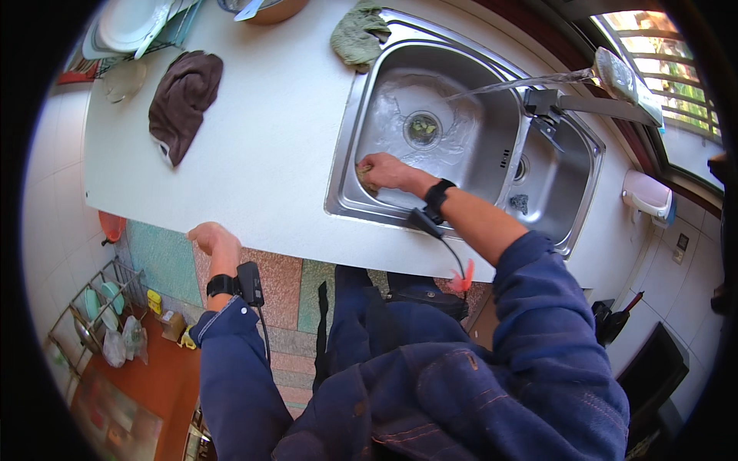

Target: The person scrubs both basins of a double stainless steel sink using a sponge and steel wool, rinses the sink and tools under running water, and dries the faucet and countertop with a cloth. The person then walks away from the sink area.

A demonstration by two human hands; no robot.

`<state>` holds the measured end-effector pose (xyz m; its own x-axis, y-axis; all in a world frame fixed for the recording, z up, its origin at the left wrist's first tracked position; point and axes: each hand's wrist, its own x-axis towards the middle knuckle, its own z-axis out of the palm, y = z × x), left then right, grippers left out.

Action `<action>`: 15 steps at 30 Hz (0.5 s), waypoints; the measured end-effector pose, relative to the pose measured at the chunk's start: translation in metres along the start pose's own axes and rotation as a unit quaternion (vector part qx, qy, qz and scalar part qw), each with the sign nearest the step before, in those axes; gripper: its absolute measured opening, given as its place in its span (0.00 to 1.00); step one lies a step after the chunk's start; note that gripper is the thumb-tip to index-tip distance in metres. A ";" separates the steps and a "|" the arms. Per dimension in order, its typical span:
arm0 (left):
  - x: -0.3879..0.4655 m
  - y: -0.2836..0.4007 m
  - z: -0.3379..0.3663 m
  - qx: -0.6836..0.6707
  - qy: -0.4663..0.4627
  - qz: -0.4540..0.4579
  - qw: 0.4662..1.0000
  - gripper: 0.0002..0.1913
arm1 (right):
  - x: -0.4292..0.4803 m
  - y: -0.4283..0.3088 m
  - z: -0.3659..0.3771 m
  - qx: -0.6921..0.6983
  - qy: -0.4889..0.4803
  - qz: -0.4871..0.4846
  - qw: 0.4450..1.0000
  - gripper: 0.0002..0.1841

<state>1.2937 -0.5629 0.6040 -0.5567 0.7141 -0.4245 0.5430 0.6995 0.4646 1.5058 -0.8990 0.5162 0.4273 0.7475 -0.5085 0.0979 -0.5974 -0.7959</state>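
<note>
My right hand (385, 172) presses a greenish scrub pad or cloth (366, 180) against the near left wall of the large stainless steel sink basin (455, 63). Water runs from the faucet (605, 108) into this basin, and yellow-green scraps lie in its drain strainer (422, 129). At the front edge of the white countertop (265, 173), my left hand (214, 237) is bent at the wrist; nothing shows in it, and its fingers are partly hidden. A green cloth (360, 37) lies at the sink's far left corner.
A brown cloth (183, 104) lies on the counter's left part, near a dish rack with plates (130, 23) and a glass bowl (124, 80). The smaller basin (553, 190) holds a dark scouring pad (519, 203). A brown bowl (274, 11) stands at the back.
</note>
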 end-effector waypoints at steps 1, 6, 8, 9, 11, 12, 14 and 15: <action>-0.002 0.000 0.000 -0.062 -0.008 -0.030 0.998 0.35 | 0.001 0.002 0.000 0.013 -0.036 0.026 0.999 0.11; -0.010 0.005 0.001 -0.095 0.020 -0.067 0.993 0.44 | -0.045 0.054 -0.058 -0.284 -0.252 -0.018 0.925 0.12; -0.005 0.005 0.001 -0.101 0.013 -0.069 0.992 0.42 | -0.074 0.081 -0.089 -0.416 -0.292 0.094 0.856 0.10; 0.000 0.003 0.001 -0.120 -0.006 -0.071 0.990 0.40 | -0.087 0.091 -0.098 -0.436 -0.196 0.163 0.863 0.12; 0.014 -0.004 0.002 -0.140 -0.033 -0.067 0.987 0.38 | -0.078 0.108 -0.107 -0.418 -0.024 0.188 0.888 0.12; 0.022 -0.007 0.003 -0.135 -0.037 -0.061 0.988 0.37 | -0.064 0.113 -0.110 -0.422 0.102 0.156 0.887 0.12; 0.037 -0.015 0.005 -0.094 -0.035 -0.038 0.994 0.35 | -0.033 0.119 -0.111 -0.388 0.281 0.098 0.872 0.12; 0.043 -0.019 0.007 -0.057 -0.029 -0.019 0.998 0.34 | -0.010 0.120 -0.114 -0.367 0.358 0.040 0.857 0.12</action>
<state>1.2640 -0.5452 0.5719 -0.5364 0.6902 -0.4856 0.4453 0.7203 0.5319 1.6154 -1.0110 0.4633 0.8761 0.4820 -0.0106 0.4691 -0.8572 -0.2124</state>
